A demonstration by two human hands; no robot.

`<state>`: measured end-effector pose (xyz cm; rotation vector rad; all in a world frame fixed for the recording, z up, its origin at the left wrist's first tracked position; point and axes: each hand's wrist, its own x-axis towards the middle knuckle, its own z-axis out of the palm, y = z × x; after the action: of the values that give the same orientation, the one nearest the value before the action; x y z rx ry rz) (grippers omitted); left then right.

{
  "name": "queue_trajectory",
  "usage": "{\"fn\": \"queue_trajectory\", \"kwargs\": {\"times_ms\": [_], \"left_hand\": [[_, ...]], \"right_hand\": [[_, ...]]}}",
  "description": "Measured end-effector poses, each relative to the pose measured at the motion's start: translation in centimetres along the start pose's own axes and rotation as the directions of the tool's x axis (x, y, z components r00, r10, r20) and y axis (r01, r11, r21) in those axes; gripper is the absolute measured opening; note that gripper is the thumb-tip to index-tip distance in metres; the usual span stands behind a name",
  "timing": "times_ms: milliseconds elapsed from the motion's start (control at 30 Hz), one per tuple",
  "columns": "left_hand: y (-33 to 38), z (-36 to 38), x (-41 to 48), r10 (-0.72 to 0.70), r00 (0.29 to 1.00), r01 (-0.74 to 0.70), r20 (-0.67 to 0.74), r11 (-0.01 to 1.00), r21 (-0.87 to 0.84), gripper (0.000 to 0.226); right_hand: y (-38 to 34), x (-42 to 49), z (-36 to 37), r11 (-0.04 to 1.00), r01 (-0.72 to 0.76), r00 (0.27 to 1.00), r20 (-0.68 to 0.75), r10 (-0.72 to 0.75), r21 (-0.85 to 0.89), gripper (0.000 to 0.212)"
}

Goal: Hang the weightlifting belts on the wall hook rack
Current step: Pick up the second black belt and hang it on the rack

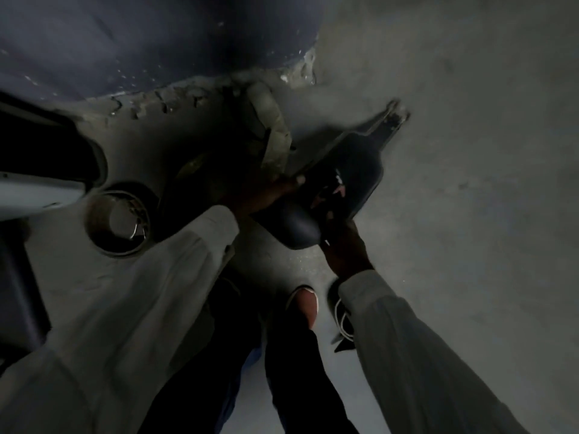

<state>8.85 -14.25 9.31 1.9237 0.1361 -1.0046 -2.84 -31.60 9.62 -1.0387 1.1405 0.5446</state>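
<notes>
The picture is dark and blurred. A black weightlifting belt (344, 170) with a red and white logo is held low over the concrete floor, its narrow strap end (388, 123) pointing up and right. My right hand (341, 245) grips its wide lower end from below. My left hand (269, 192) reaches in from the left and holds the belt's left edge, thumb on top. A second, tan belt (272, 133) lies curved on the floor just behind the black one. No hook rack is in view.
A dark blue wall (141, 36) meets the floor at a chipped edge. A round metal weight or drain ring (117, 220) sits on the floor to the left, next to dark equipment (37, 151). My shoes (305, 303) are below the belt.
</notes>
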Motion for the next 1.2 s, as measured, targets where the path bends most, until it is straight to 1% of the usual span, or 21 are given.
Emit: {"fn": "queue_trajectory", "kwargs": {"times_ms": [33,67,100,133,167,233,300,367,433,533,633,667,733,767,833,867,933,1000,1067,1133,1200], "left_hand": [[2.7,-0.2,-0.6,0.064,0.998,-0.064,-0.021,0.998,-0.013,0.054],[5.1,-0.1,-1.3,0.113,0.993,-0.114,-0.041,0.993,-0.037,0.056],[7.1,-0.3,-2.1,0.142,0.989,-0.144,-0.041,0.988,-0.055,0.061],[8.3,-0.6,-2.4,0.168,0.985,-0.171,-0.039,0.983,-0.068,0.066],[8.6,-1.0,-2.5,0.186,0.983,-0.186,-0.005,0.979,-0.090,0.063],[10.2,-1.8,-4.5,0.197,0.978,-0.192,0.065,0.979,-0.073,0.043],[12.8,-2.5,-8.9,0.185,0.980,-0.184,0.072,0.983,-0.028,0.037],[14.1,-3.2,-12.0,0.171,0.984,-0.168,0.053,0.984,-0.056,0.033],[16.6,-4.3,-15.1,0.133,0.991,-0.131,0.009,0.985,-0.108,0.035],[22.3,-6.4,-18.3,0.136,0.991,-0.136,-0.012,0.970,-0.202,0.055],[25.8,-8.3,-21.6,0.195,0.980,-0.174,0.041,0.939,-0.297,0.035],[26.1,-8.8,-22.8,0.231,0.972,-0.207,0.037,0.924,-0.320,0.032],[26.8,-9.8,-26.3,0.289,0.954,-0.254,0.073,0.916,-0.310,0.037],[27.4,-10.0,-28.3,0.299,0.948,-0.261,0.106,0.925,-0.276,0.039],[28.9,-10.3,-31.7,0.299,0.944,-0.263,0.140,0.938,-0.226,0.035],[30.4,-10.4,-33.8,0.305,0.944,-0.268,0.126,0.931,-0.247,0.028],[33.5,-10.9,-37.1,0.327,0.945,-0.312,0.013,0.912,-0.266,0.020],[37.3,-11.5,-38.6,0.354,0.931,-0.365,-0.089,0.902,-0.229,0.027],[41.0,-12.4,-40.3,0.404,0.899,-0.433,-0.171,0.877,-0.208,0.023],[43.3,-13.2,-42.0,0.401,0.881,-0.455,-0.252,0.865,-0.211,0.012],[44.6,-13.6,-43.7,0.394,0.868,-0.463,-0.301,0.861,-0.209,0.019]], "right_hand": [[-0.8,-1.5,0.1,0.999,-0.008,1.000,0.024,0.007,0.032,0.043],[-1.6,-3.1,-0.1,0.998,0.041,0.997,0.069,-0.044,0.042,0.038],[-2.8,-4.8,-0.2,0.994,0.026,0.992,0.121,-0.039,0.110,0.033],[-3.8,-5.9,-0.5,0.993,0.040,0.990,0.128,-0.054,0.109,0.030],[-4.9,-7.2,-0.6,0.990,0.039,0.989,0.134,-0.057,0.134,0.032],[-7.0,-9.4,-0.7,0.984,0.071,0.991,0.102,-0.088,0.164,0.050],[-8.9,-11.9,-0.8,0.952,0.158,0.980,0.079,-0.184,0.261,0.061],[-10.0,-13.9,-0.8,0.926,0.204,0.971,0.056,-0.233,0.319,0.056],[-10.9,-17.6,-0.7,0.941,0.217,0.956,0.135,-0.258,0.260,0.045],[-12.6,-23.3,0.2,0.974,0.211,0.926,0.302,-0.227,0.085,0.032],[-14.9,-29.4,0.7,0.978,0.200,0.902,0.399,-0.162,-0.055,0.026],[-15.8,-30.6,0.8,0.979,0.196,0.904,0.396,-0.162,-0.048,0.031],[-18.5,-33.4,0.8,0.974,0.219,0.912,0.343,-0.227,0.064,0.046],[-20.1,-35.0,0.8,0.963,0.236,0.906,0.330,-0.267,0.131,0.047],[-22.7,-38.0,1.3,0.943,0.303,0.886,0.323,-0.331,0.136,0.041],[-23.6,-39.5,1.7,0.933,0.346,0.867,0.345,-0.359,0.101,0.039],[-24.2,-42.8,2.4,0.894,0.447,0.805,0.419,-0.420,0.036,0.039],[-24.0,-45.3,3.1,0.851,0.523,0.749,0.502,-0.431,-0.049,0.041],[-24.2,-48.5,3.6,0.804,0.583,0.699,0.575,-0.425,-0.114,0.043],[-25.6,-51.2,3.7,0.781,0.609,0.665,0.624,-0.410,-0.136,0.036],[-27.9,-54.7,3.7,0.746,0.640,0.663,0.623,-0.415,-0.184,0.025]]}}
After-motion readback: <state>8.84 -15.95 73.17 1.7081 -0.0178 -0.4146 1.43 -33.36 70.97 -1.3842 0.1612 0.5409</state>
